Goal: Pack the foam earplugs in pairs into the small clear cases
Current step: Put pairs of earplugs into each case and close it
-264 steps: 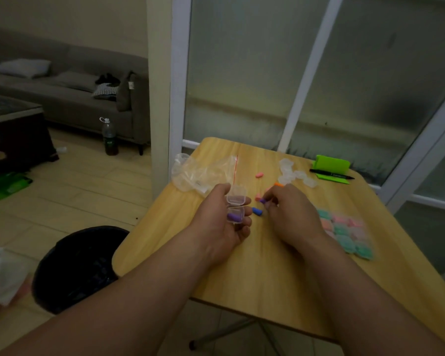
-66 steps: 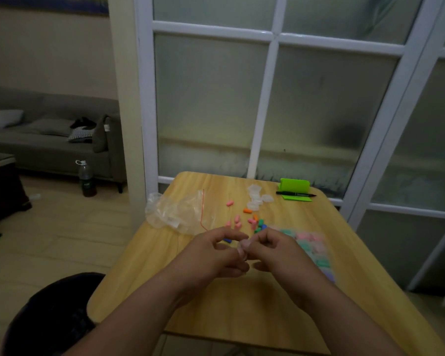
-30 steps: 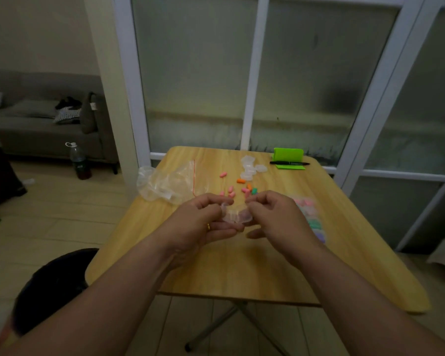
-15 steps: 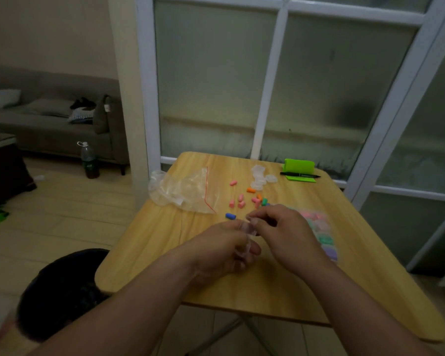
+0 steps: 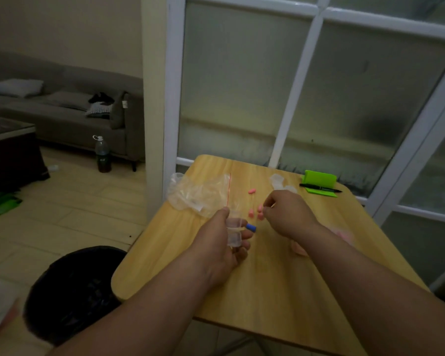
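**Left hand holds a case, right hand down among the pink earplugs**

Here's the left hand [image 5: 222, 244] over the middle of the wooden counter [image 5: 267, 283]. Its grip is clamped on a small clear case [image 5: 233, 231], thumb on the far side and fingers curled under the near side. The case is off the counter, held in the hand. A blue earplug [image 5: 251, 228] sits right at those fingertips, though whether it touches them is hard to say.

Over to the right hand [image 5: 285, 214], low at a little cluster of pink earplugs [image 5: 259, 209]. The grip is drawn together, thumb against forefinger, but I cannot tell whether an earplug is pinched in there.

A single pink earplug [image 5: 251, 191] lies apart, further back. Left of it a crumpled plastic bag [image 5: 201, 194] with a red seal strip hangs over the counter's edge. Empty cases [image 5: 278, 180] are heaped beyond the right hand. At the far right corner there's a green block [image 5: 319, 178] with a black pen [image 5: 319, 188] in front of it. On the floor to the left sits a black bin [image 5: 75, 286]
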Demonstrator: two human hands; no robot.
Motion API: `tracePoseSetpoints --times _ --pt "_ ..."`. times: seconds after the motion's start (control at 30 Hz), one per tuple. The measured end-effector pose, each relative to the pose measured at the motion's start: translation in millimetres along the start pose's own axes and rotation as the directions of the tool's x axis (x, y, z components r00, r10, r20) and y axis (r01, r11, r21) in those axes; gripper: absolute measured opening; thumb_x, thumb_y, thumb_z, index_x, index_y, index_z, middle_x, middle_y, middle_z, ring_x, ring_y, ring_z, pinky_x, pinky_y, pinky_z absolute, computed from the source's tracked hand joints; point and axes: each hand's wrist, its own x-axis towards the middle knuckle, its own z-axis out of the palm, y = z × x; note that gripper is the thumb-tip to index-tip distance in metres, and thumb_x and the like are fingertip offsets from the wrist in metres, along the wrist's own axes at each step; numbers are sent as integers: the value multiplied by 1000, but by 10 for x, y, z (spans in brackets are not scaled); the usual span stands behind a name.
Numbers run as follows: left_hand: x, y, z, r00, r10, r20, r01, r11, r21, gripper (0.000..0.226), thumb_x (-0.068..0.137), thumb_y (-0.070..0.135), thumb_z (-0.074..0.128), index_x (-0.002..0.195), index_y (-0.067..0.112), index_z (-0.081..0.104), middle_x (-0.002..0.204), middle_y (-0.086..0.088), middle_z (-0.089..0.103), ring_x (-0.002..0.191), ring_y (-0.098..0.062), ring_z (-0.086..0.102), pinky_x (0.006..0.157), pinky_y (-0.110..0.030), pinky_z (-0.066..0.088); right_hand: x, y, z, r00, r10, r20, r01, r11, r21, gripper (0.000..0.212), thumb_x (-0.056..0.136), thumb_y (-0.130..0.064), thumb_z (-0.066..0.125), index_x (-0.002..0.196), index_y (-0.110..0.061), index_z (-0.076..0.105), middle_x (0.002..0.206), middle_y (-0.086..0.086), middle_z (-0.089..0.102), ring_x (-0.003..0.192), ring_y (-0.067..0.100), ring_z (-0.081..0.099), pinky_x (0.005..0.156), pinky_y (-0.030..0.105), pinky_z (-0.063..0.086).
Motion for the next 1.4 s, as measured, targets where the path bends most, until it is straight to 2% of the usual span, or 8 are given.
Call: tracePoseSetpoints --times 0.2,0.37,0.57,0.7,0.87,1.2,1.33,1.4 --pt "21 33 -29 1000 -16 16 17 1000 -25 48 108 49 40 107 9 66 72 -7 64 50 -15 50 47 -23 38 221 -213 168 995 87 44 -76 974 -215 29 93 -44 72 107 -18 70 107 4 71 103 27 69 75 31 49" --pt "12 38 -38 999 -22 33 23 999 -31 48 108 50 40 107 9 66 72 -7 64 52 -15 51 47 -23 41 229 -227 183 994 95 45 -84 973 -216 28 92 -42 74 103 -17 70 107 7 71 104 28 69 74 31 47" --pt "23 15 -18 997 -11 71 15 999 -50 52 108 49 42 118 6 69 77 -9 62 62 -18 55 58 -27 46 -110 -69 -48 998 24 -54 -18 994 105 28 95 -28 73 120 -17 73 116 3 72 107 22 66 79 29 42" --pt "50 2 39 994 0 111 6 998 -58 54 107 49 42 131 6 65 81 -10 59 64 -20 55 61 -30 48 -507 71 -194 991 -39 -125 81 932 355 13 99 -29 72 109 -21 76 104 -8 74 94 7 65 73 27 45" --pt "82 -54 114 988 -13 152 19 999 -39 50 106 50 41 122 10 65 80 -9 58 65 -18 54 58 -29 46 -820 131 -212 982 -124 -145 181 842 508 6 100 -22 71 101 -29 69 95 -14 70 89 -1 62 73 21 47" --pt "108 -114 210 983 -15 186 23 999 -44 52 106 50 42 137 13 61 108 -13 72 77 -18 72 81 -36 52 -998 -35 -240 935 -337 -114 355 902 247 4 98 -33 71 97 -34 67 98 -14 59 87 3 56 73 26 46" --pt "128 -150 213 980 -28 196 38 998 -48 54 107 50 42 134 9 65 130 -21 69 127 -29 65 114 -46 46 -999 -29 -202 918 -392 -52 395 905 156 7 97 -35 70 103 -36 71 101 -11 51 92 7 53 78 32 49" --pt "134 -151 210 981 -27 193 38 998 -57 53 107 50 42 133 10 65 132 -19 68 132 -30 61 119 -49 41 -993 -20 -192 916 -397 -56 401 906 138 9 97 -36 68 105 -37 72 100 -12 48 92 7 51 77 33 50"
